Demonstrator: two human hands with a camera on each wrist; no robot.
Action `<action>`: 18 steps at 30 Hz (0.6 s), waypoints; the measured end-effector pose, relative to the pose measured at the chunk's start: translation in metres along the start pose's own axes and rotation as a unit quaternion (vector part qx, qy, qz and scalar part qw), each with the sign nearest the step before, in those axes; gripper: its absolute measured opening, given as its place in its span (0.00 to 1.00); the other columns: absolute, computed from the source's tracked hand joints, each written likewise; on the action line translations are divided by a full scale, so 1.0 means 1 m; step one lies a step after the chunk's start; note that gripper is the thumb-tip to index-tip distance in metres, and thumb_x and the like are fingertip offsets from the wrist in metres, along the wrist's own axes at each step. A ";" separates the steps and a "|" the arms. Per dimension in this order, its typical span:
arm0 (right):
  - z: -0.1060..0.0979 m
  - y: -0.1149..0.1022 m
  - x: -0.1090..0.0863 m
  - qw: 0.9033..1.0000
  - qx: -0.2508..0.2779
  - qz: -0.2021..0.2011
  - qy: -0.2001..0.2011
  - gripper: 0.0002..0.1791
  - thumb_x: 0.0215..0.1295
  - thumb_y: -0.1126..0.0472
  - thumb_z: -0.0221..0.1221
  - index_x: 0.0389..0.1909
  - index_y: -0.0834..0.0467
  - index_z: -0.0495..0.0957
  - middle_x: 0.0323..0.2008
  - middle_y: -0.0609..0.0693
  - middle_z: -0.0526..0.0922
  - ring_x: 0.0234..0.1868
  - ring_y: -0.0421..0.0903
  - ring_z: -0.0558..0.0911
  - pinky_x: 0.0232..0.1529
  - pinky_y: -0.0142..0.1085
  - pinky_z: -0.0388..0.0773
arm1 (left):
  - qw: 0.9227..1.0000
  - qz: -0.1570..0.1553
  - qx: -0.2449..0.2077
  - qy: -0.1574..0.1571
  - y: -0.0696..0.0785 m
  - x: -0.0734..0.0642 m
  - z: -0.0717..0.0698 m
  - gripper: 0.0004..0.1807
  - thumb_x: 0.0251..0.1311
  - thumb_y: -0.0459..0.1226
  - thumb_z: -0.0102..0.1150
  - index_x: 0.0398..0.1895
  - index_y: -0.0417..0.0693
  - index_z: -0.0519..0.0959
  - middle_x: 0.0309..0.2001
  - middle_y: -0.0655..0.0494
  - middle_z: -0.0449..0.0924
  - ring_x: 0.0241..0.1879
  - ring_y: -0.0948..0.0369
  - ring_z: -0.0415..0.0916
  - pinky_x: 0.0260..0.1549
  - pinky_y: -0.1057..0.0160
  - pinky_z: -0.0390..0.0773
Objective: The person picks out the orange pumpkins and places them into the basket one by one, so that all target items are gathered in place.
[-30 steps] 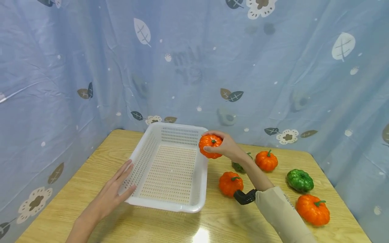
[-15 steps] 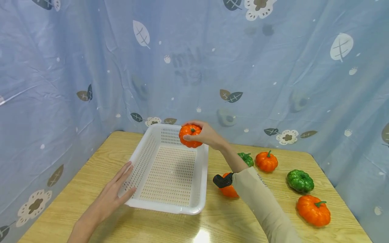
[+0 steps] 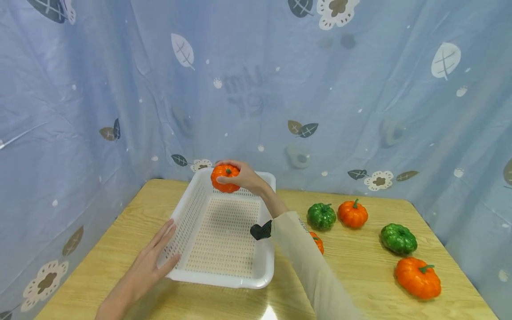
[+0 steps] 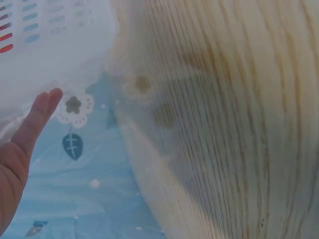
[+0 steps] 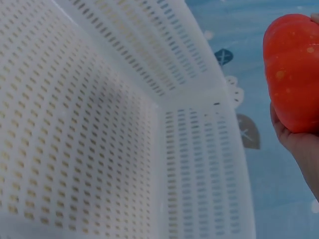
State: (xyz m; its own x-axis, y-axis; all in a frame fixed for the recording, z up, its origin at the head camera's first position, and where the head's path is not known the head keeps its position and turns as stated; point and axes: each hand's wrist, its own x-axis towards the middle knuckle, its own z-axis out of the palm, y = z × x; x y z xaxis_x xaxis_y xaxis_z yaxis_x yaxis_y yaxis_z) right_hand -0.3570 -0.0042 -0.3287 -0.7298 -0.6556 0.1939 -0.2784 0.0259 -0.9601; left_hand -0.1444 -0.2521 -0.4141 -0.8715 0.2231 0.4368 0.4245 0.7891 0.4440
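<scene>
While it is half curled, the right hand (image 3: 247, 177) grips a pumpkin (image 3: 222, 172).

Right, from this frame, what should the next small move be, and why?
Probably the right hand should lower the orange pumpkin toward the floor of the white basket, easing it slightly nearer the person. In the head view the pumpkin is held up in front of the basket's far wall, and the left hand is at the basket's left side, perhaps steadying it.

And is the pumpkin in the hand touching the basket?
Apart. The right wrist view shows a strip of blue cloth between the pumpkin and the basket.
</scene>
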 end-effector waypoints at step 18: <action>0.012 0.044 0.010 0.997 -0.020 0.060 0.047 0.25 0.61 0.64 0.63 0.61 0.58 0.73 0.56 0.58 0.73 0.47 0.52 0.76 0.44 0.40 0.81 | 1.000 0.017 0.005 0.006 0.011 0.003 0.005 0.38 0.60 0.40 0.62 0.71 0.36 0.59 0.73 0.47 0.53 0.66 0.41 0.58 0.61 0.79 0.45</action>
State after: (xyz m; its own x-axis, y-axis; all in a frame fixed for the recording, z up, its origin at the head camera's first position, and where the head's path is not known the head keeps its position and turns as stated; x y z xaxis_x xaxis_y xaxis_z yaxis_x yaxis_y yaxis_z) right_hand -0.3695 -0.0188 -0.3716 -0.8148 -0.5715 0.0977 -0.2090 0.1323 -0.9689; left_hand -0.1439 -0.2394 -0.4118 -0.8536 0.2421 0.4612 0.4508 0.7870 0.4212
